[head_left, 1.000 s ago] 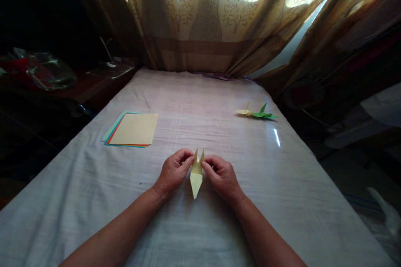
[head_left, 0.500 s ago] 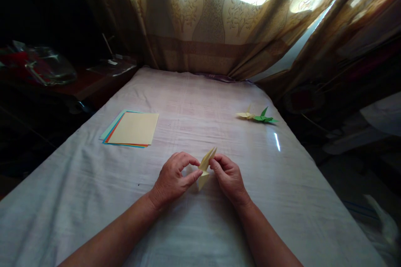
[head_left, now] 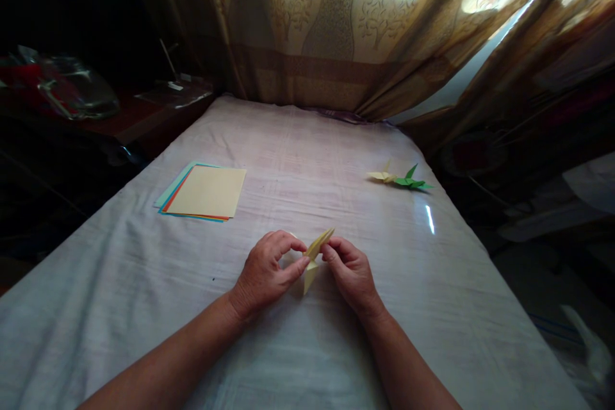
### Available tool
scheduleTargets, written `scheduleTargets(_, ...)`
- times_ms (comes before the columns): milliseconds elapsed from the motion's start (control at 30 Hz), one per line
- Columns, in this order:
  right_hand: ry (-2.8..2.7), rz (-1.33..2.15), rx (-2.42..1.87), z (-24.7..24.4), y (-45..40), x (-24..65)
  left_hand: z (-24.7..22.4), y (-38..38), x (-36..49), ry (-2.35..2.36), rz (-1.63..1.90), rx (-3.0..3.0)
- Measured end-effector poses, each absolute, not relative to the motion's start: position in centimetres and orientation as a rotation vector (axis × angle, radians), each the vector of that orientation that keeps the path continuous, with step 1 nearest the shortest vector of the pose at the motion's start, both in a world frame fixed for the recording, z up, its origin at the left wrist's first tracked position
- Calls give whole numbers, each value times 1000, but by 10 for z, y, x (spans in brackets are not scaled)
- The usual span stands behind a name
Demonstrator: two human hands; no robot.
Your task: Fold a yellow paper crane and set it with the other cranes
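Observation:
A pale yellow origami piece (head_left: 311, 272), folded into narrow points, is held between my two hands above the cloth-covered surface. My left hand (head_left: 269, 269) pinches its left edge between thumb and forefinger. On the other side, the thumb and fingertips of my right hand (head_left: 352, 272) close on its right edge. Its upper points tilt up and to the right, while a lower point hangs down. My fingertips hide part of the folds.
A stack of coloured paper squares (head_left: 206, 192) lies to the left, cream on top. Toward the right edge sit a cream origami crane (head_left: 382, 175) and a green origami crane (head_left: 410, 180). Beyond the far edge hangs a patterned curtain (head_left: 298, 38). A clear jar (head_left: 79, 90) stands on a side table.
The upper points of the folded paper have come closer together and lean further right. Both hands stay almost in place. The whole view has shifted slightly.

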State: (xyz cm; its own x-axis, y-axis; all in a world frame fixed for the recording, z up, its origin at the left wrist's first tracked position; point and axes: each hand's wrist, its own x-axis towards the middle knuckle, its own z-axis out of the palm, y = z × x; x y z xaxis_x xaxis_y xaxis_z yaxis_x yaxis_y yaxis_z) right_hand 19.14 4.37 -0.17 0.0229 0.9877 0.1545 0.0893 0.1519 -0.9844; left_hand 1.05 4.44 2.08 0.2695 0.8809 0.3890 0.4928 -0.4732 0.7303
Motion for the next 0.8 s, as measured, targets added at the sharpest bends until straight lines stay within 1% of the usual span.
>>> scheduleTargets(333,-1371,941,-1171,-2,42,191,23,43,11,1246,1039,2049)
scheduleTargets(533,-1546,771,-1191,-3,39,189,21,45,11,1229,1152,2078)
scheduleTargets(800,-1593,751,-1158,-2,38,188,20,46,12,1202,1222,2058)
